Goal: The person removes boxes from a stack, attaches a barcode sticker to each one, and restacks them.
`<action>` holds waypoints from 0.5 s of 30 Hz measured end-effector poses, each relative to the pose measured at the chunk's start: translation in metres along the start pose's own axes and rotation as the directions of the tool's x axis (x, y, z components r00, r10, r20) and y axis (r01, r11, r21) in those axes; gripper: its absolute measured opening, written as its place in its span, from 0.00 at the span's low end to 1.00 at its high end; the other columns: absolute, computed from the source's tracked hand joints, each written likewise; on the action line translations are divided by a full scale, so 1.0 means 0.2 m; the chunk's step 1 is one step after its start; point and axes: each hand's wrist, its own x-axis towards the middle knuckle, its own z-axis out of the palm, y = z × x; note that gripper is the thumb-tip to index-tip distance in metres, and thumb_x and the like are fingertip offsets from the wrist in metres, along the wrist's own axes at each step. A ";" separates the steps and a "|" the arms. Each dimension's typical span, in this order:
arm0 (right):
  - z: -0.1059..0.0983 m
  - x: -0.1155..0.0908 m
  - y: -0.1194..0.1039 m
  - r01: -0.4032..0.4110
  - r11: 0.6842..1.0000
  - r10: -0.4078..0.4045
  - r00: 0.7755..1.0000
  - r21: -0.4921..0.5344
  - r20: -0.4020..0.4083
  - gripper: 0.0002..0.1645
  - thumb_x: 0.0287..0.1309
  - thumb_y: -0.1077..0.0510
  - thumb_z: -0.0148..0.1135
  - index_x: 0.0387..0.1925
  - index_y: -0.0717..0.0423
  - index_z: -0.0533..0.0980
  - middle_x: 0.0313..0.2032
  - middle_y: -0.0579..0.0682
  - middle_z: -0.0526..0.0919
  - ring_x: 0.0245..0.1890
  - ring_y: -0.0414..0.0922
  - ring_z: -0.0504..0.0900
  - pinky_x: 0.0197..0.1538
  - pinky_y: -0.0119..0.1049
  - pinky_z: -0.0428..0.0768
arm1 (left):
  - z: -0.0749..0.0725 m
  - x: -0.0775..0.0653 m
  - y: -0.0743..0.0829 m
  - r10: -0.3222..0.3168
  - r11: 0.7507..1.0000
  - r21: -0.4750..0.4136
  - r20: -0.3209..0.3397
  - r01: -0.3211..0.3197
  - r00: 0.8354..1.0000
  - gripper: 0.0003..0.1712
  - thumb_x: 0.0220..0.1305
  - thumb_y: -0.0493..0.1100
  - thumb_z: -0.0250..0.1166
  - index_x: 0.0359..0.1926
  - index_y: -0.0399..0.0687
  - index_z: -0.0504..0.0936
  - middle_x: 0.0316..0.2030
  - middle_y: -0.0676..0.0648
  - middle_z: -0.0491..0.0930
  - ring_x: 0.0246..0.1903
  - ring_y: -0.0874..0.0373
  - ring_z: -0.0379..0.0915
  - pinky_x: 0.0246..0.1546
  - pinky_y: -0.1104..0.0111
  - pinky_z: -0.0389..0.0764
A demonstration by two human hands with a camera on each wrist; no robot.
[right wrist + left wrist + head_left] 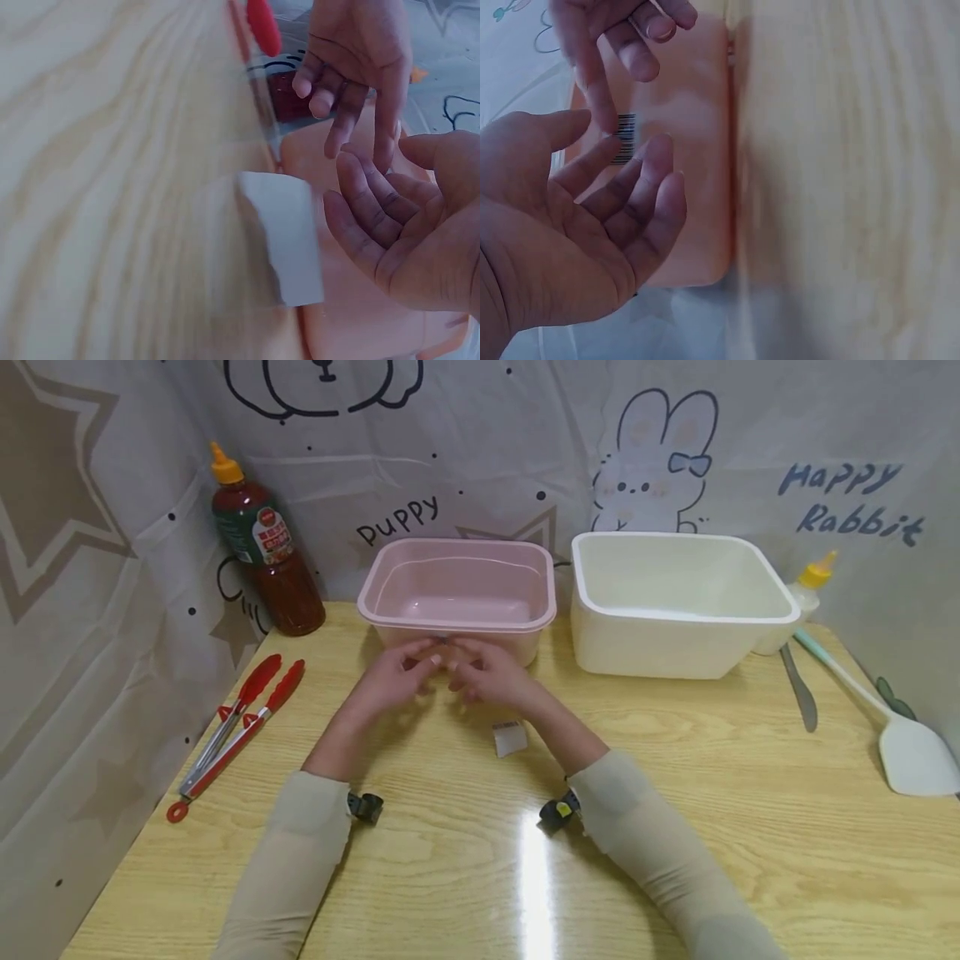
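A pink plastic tub [465, 578] stands upright at the back of the table. Close to its front wall are my left hand [396, 677] and right hand [491, 675], with fingers loosely bent and fingertips near each other. In the left wrist view, a barcode sticker [627, 139] shows on the tub wall, with both index fingertips beside or on it; contact is hard to tell. Nothing shows clearly gripped in either hand. A small white paper label [511, 738], curled at one edge, lies on the table by my right wrist.
To the right stands a white tub [667, 647], with a small yellow-capped bottle [812, 581], a knife [799, 692] and a white spatula [917, 753] beyond it. On the left are a red sauce bottle [288, 585] and red-handled tongs [238, 733]. A printed cloth [495, 452] hangs behind.
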 end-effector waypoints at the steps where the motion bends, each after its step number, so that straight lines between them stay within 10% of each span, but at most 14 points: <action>1: -0.01 0.00 0.00 0.001 1.000 -0.001 1.000 0.014 -0.008 0.32 0.74 0.58 0.53 0.76 0.50 0.62 0.41 0.63 0.87 0.40 0.65 0.86 0.47 0.56 0.86 | -0.01 0.00 0.01 0.002 1.000 -0.003 -0.008 -0.002 1.000 0.30 0.78 0.54 0.54 0.75 0.52 0.67 0.59 0.37 0.80 0.45 0.39 0.84 0.40 0.57 0.85; 15: 0.01 0.00 0.01 -0.029 0.999 0.030 0.999 -0.040 0.020 0.35 0.75 0.54 0.55 0.78 0.48 0.59 0.41 0.61 0.88 0.39 0.62 0.86 0.42 0.49 0.86 | 0.01 0.00 0.00 -0.006 1.000 -0.011 0.033 0.007 0.999 0.31 0.77 0.54 0.54 0.76 0.55 0.65 0.59 0.37 0.80 0.45 0.39 0.84 0.43 0.51 0.85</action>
